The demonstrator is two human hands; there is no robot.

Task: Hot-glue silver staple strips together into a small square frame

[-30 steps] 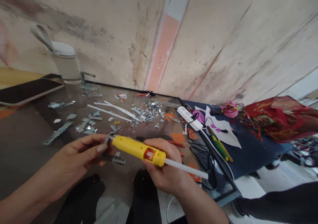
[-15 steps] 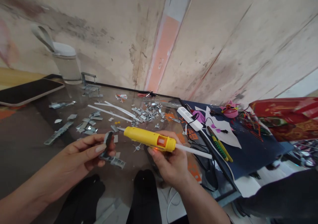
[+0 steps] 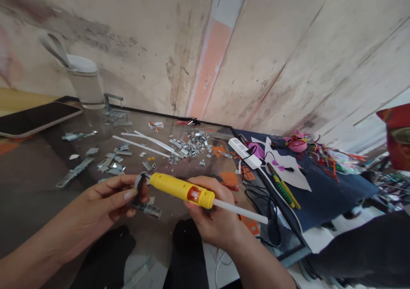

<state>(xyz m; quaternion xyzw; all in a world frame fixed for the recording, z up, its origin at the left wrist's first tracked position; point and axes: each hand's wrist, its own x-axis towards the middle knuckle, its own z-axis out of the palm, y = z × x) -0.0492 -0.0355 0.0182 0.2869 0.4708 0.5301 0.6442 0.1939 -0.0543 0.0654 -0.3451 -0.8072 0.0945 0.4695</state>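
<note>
A yellow glue gun (image 3: 174,188) with a white glue stick (image 3: 241,211) out of its rear is gripped in my right hand (image 3: 213,214). Its nozzle points left and meets, or nearly meets, a small grey curved piece (image 3: 139,182). My left hand (image 3: 110,201) pinches that piece between thumb and fingers. Below those fingers a grey ladder-like strip (image 3: 150,210) sticks out; whether it joins the curved piece is hidden. Beyond the hands lie a pile of small silvery pieces (image 3: 192,144) and white glue sticks (image 3: 155,141).
At the far left are a phone (image 3: 38,118) and a lidded bottle (image 3: 85,84). On the right lie a white power strip (image 3: 245,153), cables, green-yellow pliers (image 3: 283,186) and a pink ball (image 3: 297,144). A red object (image 3: 397,135) is at the right edge.
The glue gun in my right hand has moved left and slightly down, its nozzle reaching the curved piece. My left hand has barely moved. The large red packet has shifted right, mostly out of view.
</note>
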